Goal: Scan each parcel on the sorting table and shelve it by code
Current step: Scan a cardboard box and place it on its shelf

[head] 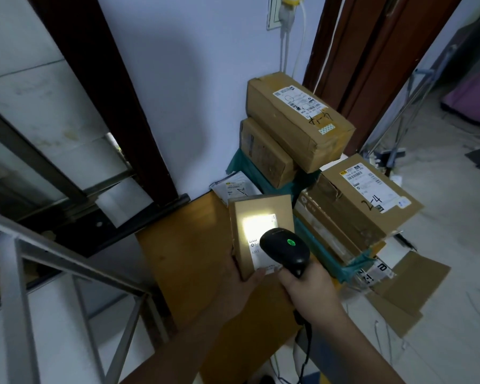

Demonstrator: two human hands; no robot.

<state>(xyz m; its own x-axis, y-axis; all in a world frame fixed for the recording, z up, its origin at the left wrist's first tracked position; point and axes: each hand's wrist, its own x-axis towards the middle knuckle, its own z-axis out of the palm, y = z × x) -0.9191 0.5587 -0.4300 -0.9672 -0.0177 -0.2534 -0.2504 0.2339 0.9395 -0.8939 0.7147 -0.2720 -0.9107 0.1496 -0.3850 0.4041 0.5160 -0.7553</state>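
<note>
The left hand (240, 284) holds 1 small flat parcel (261, 231) by its near edge, thumb on the top face and the other fingers hidden below it. The right hand (306, 284) is closed around the handle of 1 black scanner (284, 249), whose head sits just above the near end of that parcel. A green lamp shines on the scanner head, and a bright patch of light falls on the white label (258, 225) of the parcel. A black cable (305, 347) hangs from the handle, down beside the right forearm.

Beyond the hands, I count 4 more brown cardboard boxes. 2 of them stand far from the hands against the wall: a long box (297, 117) with handwriting on its label lies on top of a smaller box (263, 155). 2 others are stacked just to the right of the right hand: the top box (363, 198) is marked "2-4", and it lies on a flatter box (324, 231) with teal tape. 1 white mailer bag (233, 187) lies just beyond the held parcel, partly hidden by it.

Under both hands is a brown wooden table (183, 245). To the left of the left hand stands 1 grey metal frame (75, 267). Flat cardboard sheets (405, 289) lie on the floor to the right of the right hand.
</note>
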